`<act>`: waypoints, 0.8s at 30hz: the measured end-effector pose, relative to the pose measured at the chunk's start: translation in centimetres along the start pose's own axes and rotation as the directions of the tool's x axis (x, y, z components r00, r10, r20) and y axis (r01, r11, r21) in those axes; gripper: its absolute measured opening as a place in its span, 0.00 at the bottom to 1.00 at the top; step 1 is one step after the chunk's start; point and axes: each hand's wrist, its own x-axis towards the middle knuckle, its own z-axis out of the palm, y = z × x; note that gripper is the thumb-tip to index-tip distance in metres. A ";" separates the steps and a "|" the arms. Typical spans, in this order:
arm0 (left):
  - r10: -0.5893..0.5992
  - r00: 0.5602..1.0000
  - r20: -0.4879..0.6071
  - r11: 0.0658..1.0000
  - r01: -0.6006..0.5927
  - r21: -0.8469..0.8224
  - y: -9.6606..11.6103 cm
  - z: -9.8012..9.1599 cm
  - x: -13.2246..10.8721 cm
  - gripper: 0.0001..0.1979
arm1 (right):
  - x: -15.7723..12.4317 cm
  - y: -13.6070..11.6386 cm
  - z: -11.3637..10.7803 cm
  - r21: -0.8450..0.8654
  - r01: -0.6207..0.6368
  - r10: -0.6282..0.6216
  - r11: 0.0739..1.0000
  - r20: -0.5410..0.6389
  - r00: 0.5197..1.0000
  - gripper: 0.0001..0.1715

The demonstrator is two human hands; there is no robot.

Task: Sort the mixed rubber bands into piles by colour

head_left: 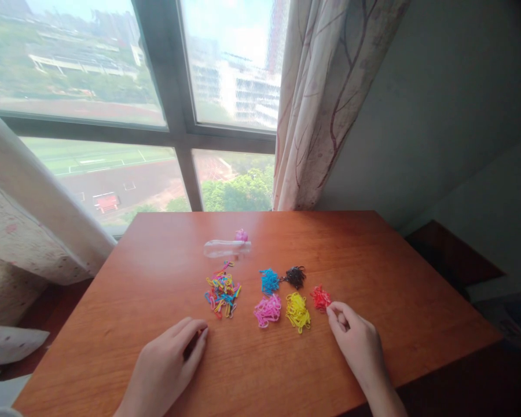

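Observation:
A mixed pile of small coloured plastic loops (223, 292) lies on the table left of centre. My left hand (169, 359) rests just in front of it, thumb and fingertips together; whether anything is between them is hidden. My right hand (359, 339) is pinched at the edge of a red pile (320, 299), and I cannot make out what it holds. Between the hands lie a blue pile (269, 281), a black pile (295, 277), a pink pile (268, 311) and a yellow pile (298, 313), each of one colour.
A clear plastic bag (226, 248) lies farther back, with a pink item (241, 235) beside it. The brown wooden table (156, 255) ends near the window (182, 133). Curtains (312, 104) hang on both sides.

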 end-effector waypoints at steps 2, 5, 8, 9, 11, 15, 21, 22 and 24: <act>0.002 1.000 -0.002 1.000 -0.002 0.002 0.0 0.0 0.1 0.10 | -0.1 -0.6 -0.2 0.016 0.008 -0.008 1.000 -0.031 0.999 0.22; 0.000 1.000 0.005 1.000 0.000 0.004 0.2 -0.1 0.2 0.10 | -0.5 -2.4 0.0 0.071 0.045 -0.041 0.996 -0.060 0.997 0.19; -0.009 1.000 0.022 1.000 0.009 0.002 0.4 -0.2 0.3 0.11 | -1.2 -5.5 0.8 0.171 0.126 -0.124 0.977 -0.025 0.992 0.17; -0.014 0.999 0.029 1.000 0.014 0.001 0.5 -0.2 0.3 0.11 | -1.5 -6.7 1.2 0.202 0.150 -0.150 0.968 -0.016 0.989 0.16; -0.031 0.999 0.042 1.000 0.031 0.001 0.5 -0.3 0.3 0.11 | -2.0 -9.4 2.0 0.266 0.202 -0.212 0.943 0.010 0.977 0.15; -0.079 0.995 0.064 0.997 0.080 -0.012 0.4 -0.1 0.2 0.10 | -2.9 -13.9 3.4 0.358 0.277 -0.321 0.892 0.071 0.944 0.14; -0.202 0.974 0.107 0.979 0.198 0.039 0.2 0.1 0.7 0.09 | -3.6 -16.5 5.0 0.377 0.297 -0.365 0.877 0.124 0.923 0.11; -0.221 0.968 0.117 0.975 0.216 0.060 0.3 0.1 1.0 0.09 | -3.6 -16.5 5.2 0.370 0.298 -0.366 0.880 0.131 0.921 0.10; -0.257 0.958 0.130 0.964 0.244 0.105 0.5 -0.2 1.7 0.10 | -3.7 -16.5 5.3 0.361 0.300 -0.372 0.883 0.151 0.916 0.09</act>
